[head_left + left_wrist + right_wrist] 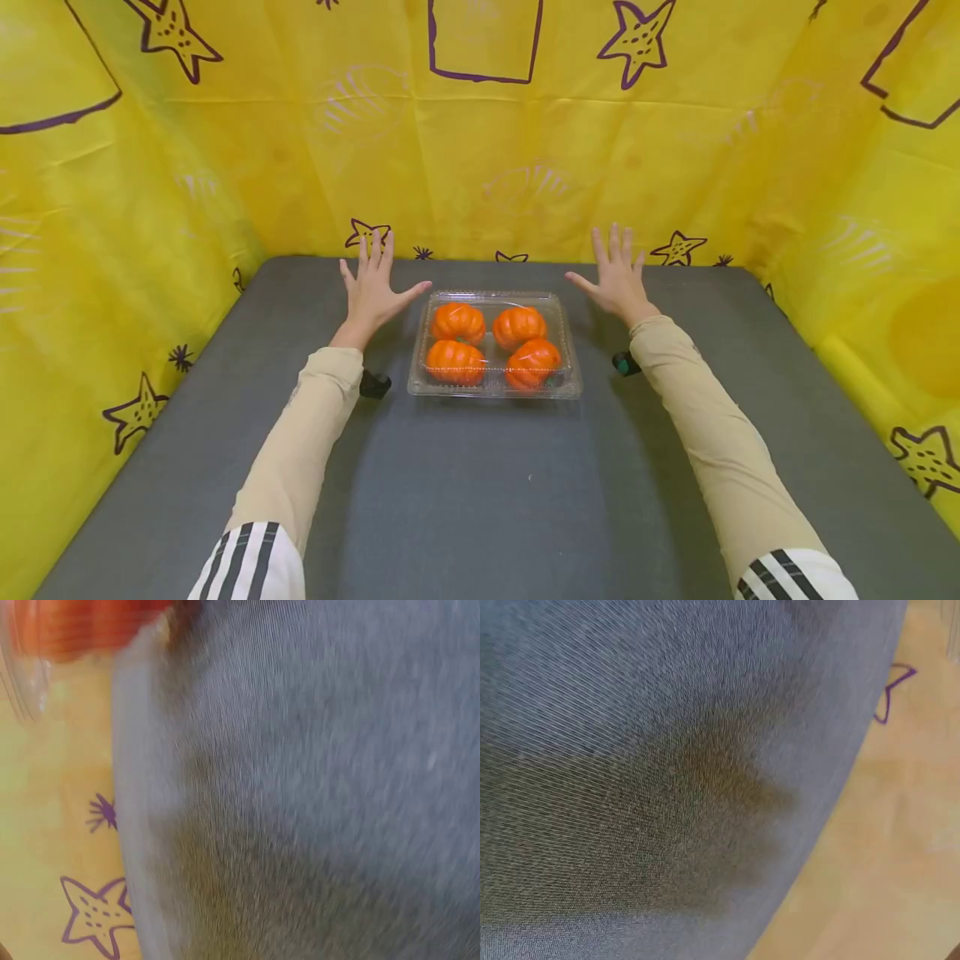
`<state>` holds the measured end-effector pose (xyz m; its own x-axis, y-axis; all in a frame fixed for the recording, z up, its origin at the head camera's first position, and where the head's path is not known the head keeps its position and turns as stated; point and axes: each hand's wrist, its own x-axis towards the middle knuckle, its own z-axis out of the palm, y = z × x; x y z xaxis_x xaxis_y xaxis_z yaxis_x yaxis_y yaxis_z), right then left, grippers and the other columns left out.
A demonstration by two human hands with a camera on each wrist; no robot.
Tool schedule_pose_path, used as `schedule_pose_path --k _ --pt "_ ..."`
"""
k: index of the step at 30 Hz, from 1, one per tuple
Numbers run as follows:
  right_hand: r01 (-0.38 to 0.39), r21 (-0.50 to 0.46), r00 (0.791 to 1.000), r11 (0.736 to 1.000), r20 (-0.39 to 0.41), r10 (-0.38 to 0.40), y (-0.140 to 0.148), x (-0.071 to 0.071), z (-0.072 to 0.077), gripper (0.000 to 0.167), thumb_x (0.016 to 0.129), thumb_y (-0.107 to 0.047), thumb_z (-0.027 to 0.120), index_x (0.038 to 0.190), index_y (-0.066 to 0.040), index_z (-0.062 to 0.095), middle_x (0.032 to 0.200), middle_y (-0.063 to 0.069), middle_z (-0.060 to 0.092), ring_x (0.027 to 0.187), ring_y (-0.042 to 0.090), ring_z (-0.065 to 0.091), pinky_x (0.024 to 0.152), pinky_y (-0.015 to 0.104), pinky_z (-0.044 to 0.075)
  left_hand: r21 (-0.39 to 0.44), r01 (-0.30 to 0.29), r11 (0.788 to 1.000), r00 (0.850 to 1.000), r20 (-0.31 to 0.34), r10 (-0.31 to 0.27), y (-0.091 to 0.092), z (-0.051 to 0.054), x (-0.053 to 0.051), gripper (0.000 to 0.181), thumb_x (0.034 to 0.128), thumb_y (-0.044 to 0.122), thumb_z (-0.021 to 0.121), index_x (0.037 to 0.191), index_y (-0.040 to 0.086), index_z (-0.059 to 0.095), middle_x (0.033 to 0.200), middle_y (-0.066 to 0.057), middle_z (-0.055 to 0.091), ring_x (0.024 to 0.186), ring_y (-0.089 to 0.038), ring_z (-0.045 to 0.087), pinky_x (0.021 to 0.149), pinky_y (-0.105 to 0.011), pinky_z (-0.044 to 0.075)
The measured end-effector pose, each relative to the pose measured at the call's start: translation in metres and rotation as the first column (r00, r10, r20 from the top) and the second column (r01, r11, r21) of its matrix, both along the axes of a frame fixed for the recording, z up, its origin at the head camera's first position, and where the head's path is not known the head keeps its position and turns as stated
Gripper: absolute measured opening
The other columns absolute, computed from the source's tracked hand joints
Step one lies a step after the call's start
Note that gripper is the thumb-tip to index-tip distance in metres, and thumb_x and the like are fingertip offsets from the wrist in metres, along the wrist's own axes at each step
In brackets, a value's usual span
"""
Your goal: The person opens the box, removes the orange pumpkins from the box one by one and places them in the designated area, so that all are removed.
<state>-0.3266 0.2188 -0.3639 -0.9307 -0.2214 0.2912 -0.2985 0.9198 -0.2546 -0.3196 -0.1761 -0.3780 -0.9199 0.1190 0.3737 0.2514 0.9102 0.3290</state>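
A clear plastic clamshell box sits on the grey table, its lid down. Through the lid several small orange pumpkins show, two at the back and two at the front. My left hand is raised beside the box's left edge, fingers spread and straight. On the other side my right hand is held up with fingers apart, off the box's right edge. Neither hand touches anything. In the left wrist view part of an orange pumpkin and clear plastic appear at the top left corner; the right wrist view shows mostly tabletop.
The grey table stretches in front of the box. Yellow cloth printed with starfish hangs behind and along both sides. Dark wrist camera pieces hang under the left sleeve and the right sleeve.
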Motion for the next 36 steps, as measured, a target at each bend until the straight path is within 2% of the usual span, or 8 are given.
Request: schedule_pose_path --k 6,10,14,19,25,27,28,36 --pt "-0.119 0.063 0.982 0.991 -0.138 0.127 -0.002 0.013 -0.001 0.079 0.088 -0.047 0.050 0.141 0.001 0.017 0.146 0.022 -0.002 0.132 0.029 -0.011 0.101 0.055 0.000 0.155 0.077 0.985 0.997 -0.002 -0.078 0.005 0.000 0.017 0.100 0.0734 0.066 0.053 0.145 0.012 0.008 0.148 -0.008 0.010 0.133 -0.021 0.007 0.101 -0.051 -0.009" --pt "-0.214 -0.019 0.958 0.977 -0.197 0.207 -0.006 0.030 -0.005 0.070 0.089 -0.035 0.053 0.138 0.006 0.023 0.146 0.022 0.005 0.133 0.025 -0.007 0.104 0.050 0.003 0.312 0.173 0.934 0.985 -0.048 -0.167 0.008 -0.002 0.034 0.092 0.0742 0.051 0.064 0.143 0.010 0.020 0.145 -0.009 0.022 0.129 -0.031 0.023 0.104 -0.047 0.013" --pt "-0.277 -0.215 0.949 0.937 -0.211 0.232 -0.013 0.050 -0.011 0.066 0.092 -0.035 0.048 0.139 0.004 0.023 0.146 0.019 0.007 0.133 0.024 -0.004 0.104 0.047 0.005 0.444 0.320 0.837 0.946 -0.194 -0.259 0.010 -0.007 0.053 0.083 0.0739 0.036 0.069 0.140 0.007 0.029 0.141 -0.007 0.030 0.126 -0.025 0.030 0.102 -0.041 0.023" --pt "-0.323 -0.442 0.941 0.837 -0.244 0.234 -0.024 0.076 -0.014 0.066 0.093 -0.040 0.043 0.139 0.002 0.025 0.147 0.014 0.009 0.133 0.022 0.001 0.104 0.046 0.008 0.494 0.503 0.710 0.862 -0.345 -0.371 0.018 -0.001 0.086 0.080 0.0718 0.023 0.070 0.135 -0.007 0.031 0.137 -0.019 0.034 0.124 -0.029 0.033 0.102 -0.039 0.023" --pt "-0.400 -0.509 0.909 0.763 -0.326 0.259 -0.032 0.094 -0.026 0.072 0.091 -0.050 0.040 0.137 0.004 0.028 0.145 0.014 0.016 0.133 0.025 0.011 0.104 0.047 0.012 0.671 0.563 0.483 0.810 -0.331 -0.484 0.033 -0.001 0.125 0.079 0.0832 0.026 0.064 0.132 -0.018 0.021 0.135 -0.033 0.024 0.126 -0.040 0.022 0.104 -0.033 0.018" --pt "-0.432 -0.517 0.894 0.739 -0.352 0.276 -0.034 0.097 -0.034 0.072 0.091 -0.049 0.040 0.136 0.006 0.030 0.144 0.017 0.018 0.132 0.029 0.013 0.103 0.049 0.014 0.716 0.551 0.429 0.801 -0.308 -0.513 0.036 -0.007 0.131 0.076 0.0849 0.022 0.063 0.132 -0.019 0.019 0.136 -0.034 0.020 0.127 -0.040 0.018 0.105 -0.031 0.016" --pt "-0.450 -0.521 0.885 0.726 -0.366 0.287 -0.035 0.098 -0.037 0.072 0.091 -0.048 0.041 0.135 0.008 0.030 0.143 0.020 0.020 0.131 0.032 0.015 0.102 0.051 0.014 0.723 0.549 0.419 0.795 -0.299 -0.527 0.036 -0.011 0.134 0.077 0.0852 0.022 0.062 0.132 -0.019 0.017 0.136 -0.034 0.018 0.127 -0.041 0.016 0.105 -0.030 0.014" --pt "-0.478 -0.550 0.874 0.685 -0.375 0.309 -0.054 0.140 -0.017 0.079 0.091 -0.049 0.040 0.127 0.021 0.028 0.135 0.037 0.018 0.121 0.052 0.019 0.095 0.062 0.016 0.679 0.553 0.483 0.774 -0.206 -0.599 0.037 -0.027 0.143 0.092 0.0796 0.033 0.068 0.135 -0.015 0.013 0.141 -0.031 0.005 0.130 -0.039 0.005 0.105 -0.030 0.009"
